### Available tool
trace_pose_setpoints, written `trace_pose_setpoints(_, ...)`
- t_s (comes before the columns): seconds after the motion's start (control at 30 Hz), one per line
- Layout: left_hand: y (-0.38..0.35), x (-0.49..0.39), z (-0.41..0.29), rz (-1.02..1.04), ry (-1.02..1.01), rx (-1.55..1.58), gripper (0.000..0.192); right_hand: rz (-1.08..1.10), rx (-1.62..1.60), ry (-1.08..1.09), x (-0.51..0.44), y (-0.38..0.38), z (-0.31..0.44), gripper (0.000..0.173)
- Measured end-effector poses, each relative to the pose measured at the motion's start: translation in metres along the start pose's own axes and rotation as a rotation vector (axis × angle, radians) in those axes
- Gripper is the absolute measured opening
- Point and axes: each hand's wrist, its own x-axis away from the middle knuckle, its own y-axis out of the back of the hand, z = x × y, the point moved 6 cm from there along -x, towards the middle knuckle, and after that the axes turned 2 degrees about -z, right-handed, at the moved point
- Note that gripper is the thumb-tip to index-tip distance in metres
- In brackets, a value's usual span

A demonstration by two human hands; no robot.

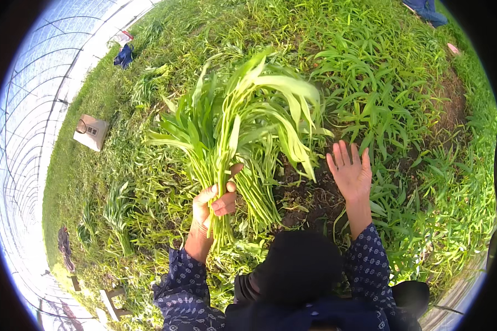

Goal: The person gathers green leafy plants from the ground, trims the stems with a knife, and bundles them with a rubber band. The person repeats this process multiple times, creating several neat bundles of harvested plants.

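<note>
My left hand [216,202] is closed around the lower stems of a bunch of long-leaved greens [227,136], which look like water spinach. The bunch stands nearly upright, its paler leaf tips bending over to the right and slightly blurred. Just behind it, another bundle of cut stems [256,202] lies on the ground, its upper leaves partly covered by the held bunch. My right hand [350,176] is raised to the right of the bunch, palm showing, fingers extended, holding nothing. Beneath that hand are dark soil [314,194] and the edge of the growing plants.
Uncut plants [368,82] grow thickly on the right. Tied-looking bundles [119,215] lie at left on trampled greenery. A beige bag [92,132] and dark blue cloth [124,56] lie farther off. Greenhouse film [37,95] curves along the left; a person's denim-clad leg [428,12] shows top right.
</note>
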Motion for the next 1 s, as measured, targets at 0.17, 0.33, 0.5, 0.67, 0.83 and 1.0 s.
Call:
trace_pose_setpoints(0.17, 0.028, -0.02, -0.004, -0.03, -0.094, 0.223, 0.054, 0.1, 0.491, -0.215, 0.024, 0.027, -0.047, 0.058)
trace_pose_setpoints(0.33, 0.053, -0.025, -0.002, -0.166, -0.268, 0.014, 0.031, 0.242, 1.039, -0.389, 0.042, 0.006, -0.098, 0.051)
trace_pose_setpoints(0.5, 0.063, -0.013, -0.02, -0.301, -0.461, -0.328, 0.026, 0.494, 1.366, -0.44, 0.048, -0.014, -0.139, 0.04)
trace_pose_setpoints(0.67, 0.065, 0.021, -0.051, -0.393, -0.816, -0.569, 0.028, 0.489, 1.49, -0.388, 0.034, 0.011, -0.148, 0.035)
trace_pose_setpoints(0.83, 0.07, 0.04, -0.056, -0.474, -0.807, -0.597, 0.03, 0.415, 1.694, -0.306, 0.011, 0.072, -0.147, 0.036)
trace_pose_setpoints(1.0, 0.104, 0.044, -0.034, -0.619, -0.605, -0.477, 0.033, 0.697, 1.984, -0.261, -0.011, 0.067, -0.184, 0.055)
